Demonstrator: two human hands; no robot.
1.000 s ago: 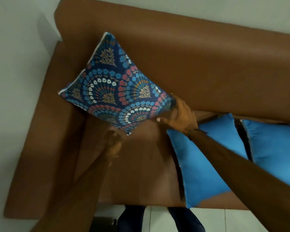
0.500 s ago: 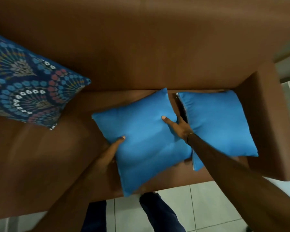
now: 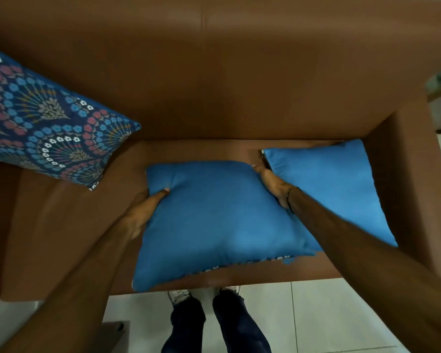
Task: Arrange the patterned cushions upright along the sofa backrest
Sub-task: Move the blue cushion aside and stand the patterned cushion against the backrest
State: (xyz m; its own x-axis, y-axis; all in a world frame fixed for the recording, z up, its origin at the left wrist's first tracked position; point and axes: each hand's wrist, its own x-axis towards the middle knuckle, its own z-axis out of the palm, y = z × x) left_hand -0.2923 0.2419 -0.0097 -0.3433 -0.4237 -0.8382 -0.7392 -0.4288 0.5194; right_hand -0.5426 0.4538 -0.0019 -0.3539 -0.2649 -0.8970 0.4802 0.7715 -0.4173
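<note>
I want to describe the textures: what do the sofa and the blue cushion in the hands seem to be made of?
Sofa: probably leather or a leather imitation, smooth with a dull sheen and a stitched seam. Blue cushion: likely plain woven fabric, matte, dimpling softly under the left hand and right hand.

Brown sofa (image 3: 214,85) — plain, uniform, seat and backrest alike. Patterned cushion (image 3: 43,123) at left: navy ground, fan motifs ringed with small flowers in light blue, pinkish red and white, touches of gold and grey. Middle cushion (image 3: 214,220): solid bright blue on the upturned face — slivers of floral print peeking along its lower edge. Right cushion (image 3: 329,189): same solid blue. Dark bracelet (image 3: 289,193) on the wrist. Dark blue trousers (image 3: 214,329), white floor tiles (image 3: 316,314).
</note>
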